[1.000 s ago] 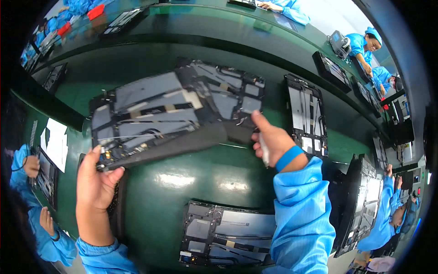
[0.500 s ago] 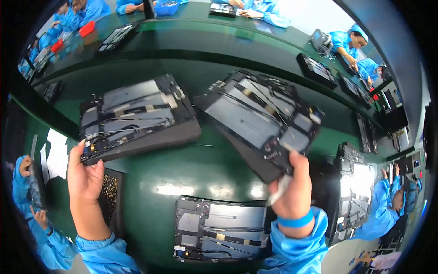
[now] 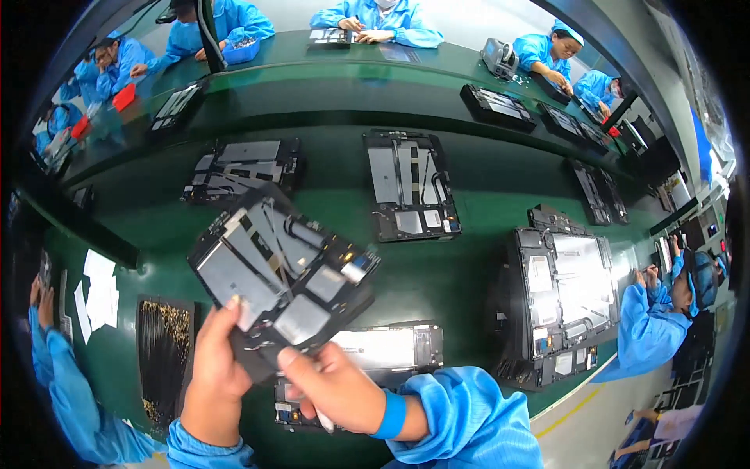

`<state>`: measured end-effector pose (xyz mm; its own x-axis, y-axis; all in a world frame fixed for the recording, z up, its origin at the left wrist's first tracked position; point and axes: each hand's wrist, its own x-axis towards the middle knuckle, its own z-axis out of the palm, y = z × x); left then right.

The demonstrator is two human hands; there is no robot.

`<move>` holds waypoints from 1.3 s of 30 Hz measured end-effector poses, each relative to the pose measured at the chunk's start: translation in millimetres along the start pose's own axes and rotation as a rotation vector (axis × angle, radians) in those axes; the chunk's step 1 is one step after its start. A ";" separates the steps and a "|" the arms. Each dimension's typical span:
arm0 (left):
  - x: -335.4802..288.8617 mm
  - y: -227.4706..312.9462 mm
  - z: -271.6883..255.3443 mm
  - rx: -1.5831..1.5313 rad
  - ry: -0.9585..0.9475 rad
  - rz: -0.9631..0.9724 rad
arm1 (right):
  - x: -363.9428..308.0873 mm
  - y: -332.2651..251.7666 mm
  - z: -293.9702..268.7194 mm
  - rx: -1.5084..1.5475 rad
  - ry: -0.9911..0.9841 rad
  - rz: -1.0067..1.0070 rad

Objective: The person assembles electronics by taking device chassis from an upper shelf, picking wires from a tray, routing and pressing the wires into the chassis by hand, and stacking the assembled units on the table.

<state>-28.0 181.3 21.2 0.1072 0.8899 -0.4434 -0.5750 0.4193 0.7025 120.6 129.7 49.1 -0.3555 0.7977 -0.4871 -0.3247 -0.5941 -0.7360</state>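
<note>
An opened tablet-like device (image 3: 281, 266) with grey battery panels, thin cables and a black backing is tilted in front of me, slightly blurred. At its near left edge, my left hand (image 3: 215, 375) grips with the thumb on top. My right hand (image 3: 336, 387), wearing a blue wristband, closes on the near corner. Something small and white shows under the right fingers; its kind is unclear. Partly hidden behind my right hand lies another opened device (image 3: 391, 348). Two similar devices lie further back, one to the left (image 3: 246, 168) and one at centre (image 3: 412, 187).
At right stands a stack of opened devices (image 3: 566, 289). A black tray of thin, gold-tipped dark pieces (image 3: 164, 352) and white paper sheets (image 3: 100, 289) lie at left. A raised green shelf (image 3: 336, 98) crosses behind, with co-workers in blue beyond and at both sides.
Each hand held a separate device; now both grip a single one, nearer to me. Two devices lie flat at the back of the table. The view has shifted.
</note>
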 end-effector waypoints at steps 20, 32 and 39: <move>-3.3 10.9 -33.8 0.145 0.272 0.219 | 144.3 -72.6 -168.3 0.697 0.910 -0.265; -35.2 9.7 -18.0 0.088 0.080 0.261 | 16.5 -56.4 -48.4 0.638 0.394 -0.256; -81.1 8.6 -1.1 0.134 -0.084 0.208 | -141.6 -26.0 -40.4 0.574 0.581 -0.673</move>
<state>-42.6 112.5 62.6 0.0675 0.9690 -0.2377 -0.4799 0.2405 0.8437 214.8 36.4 118.2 0.4769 0.8174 -0.3232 -0.7181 0.1503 -0.6795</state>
